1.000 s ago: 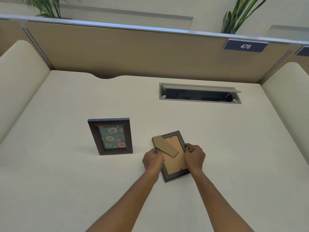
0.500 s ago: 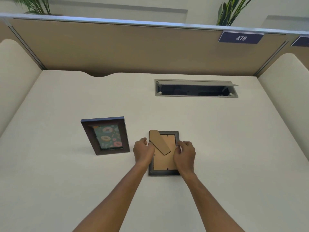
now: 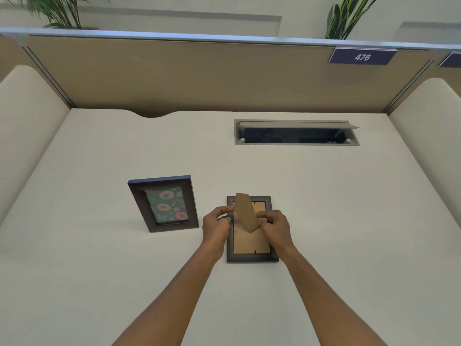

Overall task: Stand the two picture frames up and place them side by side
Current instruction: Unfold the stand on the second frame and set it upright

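The left hand [image 3: 216, 224] and right hand [image 3: 274, 227] meet over the face-down frame [image 3: 250, 242] lying on the desk [image 3: 99, 270], fingers curled and pinching the cardboard stand flap [image 3: 245, 212], which is lifted off the frame's backing. The hands cover both side edges of this frame, so the exact finger contact is hard to make out. Near its left, apart from it, the other frame [image 3: 164, 203] stands upright showing a doughnut print.

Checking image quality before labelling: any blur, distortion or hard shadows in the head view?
Head view: even, soft light; only a faint shadow beside the standing frame; wide-angle bending curves the partition rail; left plant smeared; hands and face-down frame reasonably sharp.
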The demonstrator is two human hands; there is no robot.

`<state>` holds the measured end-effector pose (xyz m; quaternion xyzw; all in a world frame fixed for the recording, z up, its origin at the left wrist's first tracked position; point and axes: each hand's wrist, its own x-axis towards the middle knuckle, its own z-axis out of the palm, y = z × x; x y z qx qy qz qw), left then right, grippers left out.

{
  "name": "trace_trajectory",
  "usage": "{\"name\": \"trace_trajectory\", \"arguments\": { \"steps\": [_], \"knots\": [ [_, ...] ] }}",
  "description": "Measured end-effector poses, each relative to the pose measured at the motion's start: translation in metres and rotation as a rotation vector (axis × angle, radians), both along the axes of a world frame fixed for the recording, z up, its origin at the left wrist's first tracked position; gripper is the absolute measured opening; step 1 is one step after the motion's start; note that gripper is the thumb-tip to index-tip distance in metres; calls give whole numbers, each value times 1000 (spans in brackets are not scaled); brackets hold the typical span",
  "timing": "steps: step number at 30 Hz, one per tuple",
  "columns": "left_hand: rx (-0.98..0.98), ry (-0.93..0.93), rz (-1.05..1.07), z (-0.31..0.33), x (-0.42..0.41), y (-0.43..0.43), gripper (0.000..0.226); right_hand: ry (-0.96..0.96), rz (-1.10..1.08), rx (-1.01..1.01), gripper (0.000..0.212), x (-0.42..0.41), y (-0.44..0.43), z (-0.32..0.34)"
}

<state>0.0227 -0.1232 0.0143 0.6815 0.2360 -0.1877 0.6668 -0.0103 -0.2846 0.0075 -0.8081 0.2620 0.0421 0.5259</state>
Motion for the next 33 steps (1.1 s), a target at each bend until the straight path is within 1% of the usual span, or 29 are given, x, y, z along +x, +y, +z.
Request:
{"name": "trace_trajectory", "arguments": {
  "steps": [4, 7, 10, 14, 17, 20, 22, 24, 26, 28, 31, 33],
  "knots": [
    [-11, -15, -12, -2, -1, 1, 54, -17, 3, 4, 31, -2, 0, -3],
    [-32, -27, -6, 0, -1, 1, 50, -36, -36, 57, 28, -4, -2, -1],
    [-58, -21, 18, 0, -1, 3, 41, -82, -155, 86, 29, -9, -5, 4],
    [-118, 6, 47, 0, -4, 6, 41, -109, -294, -34, 26, -20, -8, 8],
    [-124, 4, 45, 0, -8, 8, 39, -61, -286, -125, 32, -26, -9, 7],
    [-55, 21, 30, 0, -15, 6, 35, 2, -263, -142, 35, -30, -7, 4],
    [93, 28, 7, 1, -20, 7, 40, 31, -255, -147, 34, -33, -5, 4],
    [257, 7, -53, 0, -26, 7, 44, 43, -249, -147, 29, -34, -1, 4],
    [333, -28, -120, 2, -31, 4, 40, 64, -270, -114, 26, -33, 2, 4],
    [326, -39, -162, 6, -33, -1, 31, 89, -318, -39, 29, -32, 2, 5],
    [272, 11, -136, 11, -33, -1, 31, 113, -378, 93, 39, -31, 0, 9],
    [249, 29, -106, 13, -31, 2, 32, 90, -390, 136, 39, -32, -2, 9]
  ]
}}
